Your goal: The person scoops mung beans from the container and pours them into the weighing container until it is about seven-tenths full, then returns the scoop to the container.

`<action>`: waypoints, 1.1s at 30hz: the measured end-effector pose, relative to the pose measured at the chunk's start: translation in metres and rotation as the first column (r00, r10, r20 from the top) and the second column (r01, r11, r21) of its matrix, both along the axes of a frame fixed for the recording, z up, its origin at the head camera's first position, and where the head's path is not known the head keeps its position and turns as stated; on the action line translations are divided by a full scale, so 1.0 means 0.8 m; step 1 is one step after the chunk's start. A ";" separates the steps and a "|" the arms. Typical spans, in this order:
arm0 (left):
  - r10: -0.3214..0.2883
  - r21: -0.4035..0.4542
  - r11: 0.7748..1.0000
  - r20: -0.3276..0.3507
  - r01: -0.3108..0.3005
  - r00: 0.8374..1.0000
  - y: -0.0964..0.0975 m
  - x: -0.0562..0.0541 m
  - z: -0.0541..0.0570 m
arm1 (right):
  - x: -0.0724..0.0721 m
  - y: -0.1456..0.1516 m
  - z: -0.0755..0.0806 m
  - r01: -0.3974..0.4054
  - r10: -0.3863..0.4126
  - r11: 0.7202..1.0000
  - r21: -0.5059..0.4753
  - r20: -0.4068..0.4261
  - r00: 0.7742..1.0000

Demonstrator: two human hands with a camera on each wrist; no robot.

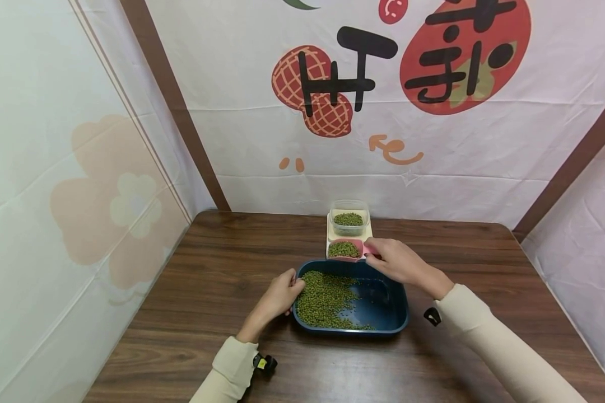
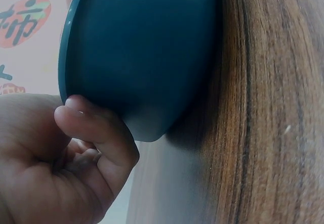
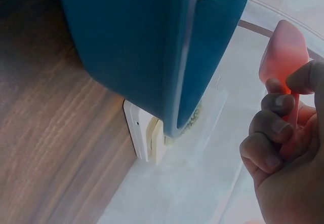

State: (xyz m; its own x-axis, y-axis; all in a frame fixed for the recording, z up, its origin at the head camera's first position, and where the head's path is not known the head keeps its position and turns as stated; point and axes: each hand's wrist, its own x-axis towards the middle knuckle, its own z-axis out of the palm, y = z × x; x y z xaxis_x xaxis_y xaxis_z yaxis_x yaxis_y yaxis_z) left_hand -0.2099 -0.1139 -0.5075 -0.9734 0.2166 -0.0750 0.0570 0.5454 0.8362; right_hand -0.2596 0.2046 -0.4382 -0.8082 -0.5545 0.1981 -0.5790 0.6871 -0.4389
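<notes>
A pink scoop [image 1: 345, 249] full of small green beans, likely mung beans, is up over the far edge of a dark blue basin [image 1: 350, 332]. My right hand [image 1: 399, 260] grips its handle; in the right wrist view the curled fingers wrap the handle below the scoop's bowl [image 3: 286, 51]. My left hand [image 1: 281, 292] holds the basin's left rim, and the left wrist view shows its bent fingers [image 2: 114, 143] against the outer wall. Green beans [image 1: 322, 302] cover the left part of the basin floor, while blue bottom shows at the right.
Behind the basin, a clear plastic box [image 1: 349, 211] with some green beans stands on a small white and cream device [image 1: 336, 233], which looks like a kitchen scale. A wooden table [image 1: 206, 291] carries everything. A printed cloth [image 1: 262, 140] hangs behind the table.
</notes>
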 end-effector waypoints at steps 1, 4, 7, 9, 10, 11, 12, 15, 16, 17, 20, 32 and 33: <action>-0.001 -0.001 1.000 -0.002 0.001 1.000 0.000 0.000 0.000 | -0.001 0.001 0.001 0.003 -0.003 1.000 0.000 0.000 1.000; -0.004 0.001 1.000 0.001 0.004 1.000 0.001 0.000 0.001 | -0.005 0.001 0.003 0.010 -0.010 1.000 0.001 -0.004 1.000; -0.007 0.008 1.000 0.005 0.007 1.000 0.001 0.001 0.000 | -0.009 -0.001 0.005 0.016 -0.016 1.000 0.002 -0.005 1.000; -0.008 0.011 1.000 0.006 0.008 1.000 0.000 0.000 0.000 | -0.011 -0.001 0.006 0.019 -0.019 1.000 0.002 0.000 1.000; -0.009 0.013 1.000 0.004 0.009 1.000 0.000 0.000 0.000 | -0.013 -0.001 0.007 0.021 -0.021 1.000 0.002 0.003 1.000; -0.009 0.014 1.000 0.003 0.009 1.000 0.000 0.000 -0.001 | -0.014 -0.001 0.007 0.023 -0.023 1.000 0.004 0.007 1.000; -0.009 0.014 1.000 0.001 0.009 1.000 0.000 0.000 -0.001 | -0.016 0.000 0.007 0.026 -0.026 1.000 0.004 0.010 1.000; -0.008 0.020 1.000 0.003 0.008 1.000 0.000 -0.001 -0.001 | -0.020 0.001 0.008 0.040 -0.040 0.999 0.000 0.014 0.999; -0.008 0.021 1.000 0.003 0.008 1.000 0.000 -0.001 -0.001 | -0.022 0.001 0.007 0.044 -0.044 0.999 -0.002 0.014 0.999; -0.006 0.020 1.000 0.004 0.006 1.000 0.000 -0.001 -0.001 | -0.024 0.002 0.007 0.048 -0.048 0.999 -0.005 0.015 0.999; -0.004 0.019 1.000 0.005 0.004 1.000 0.000 -0.001 -0.002 | -0.028 0.004 0.006 0.058 -0.058 0.998 -0.011 0.018 0.998; -0.001 0.019 1.000 0.000 0.001 1.000 -0.001 -0.001 -0.003 | -0.046 0.012 -0.001 0.109 -0.109 0.994 -0.001 0.009 0.994; -0.001 0.019 1.000 0.000 0.001 1.000 -0.001 -0.001 -0.003 | -0.047 0.012 -0.001 0.112 -0.112 0.994 0.001 0.010 0.994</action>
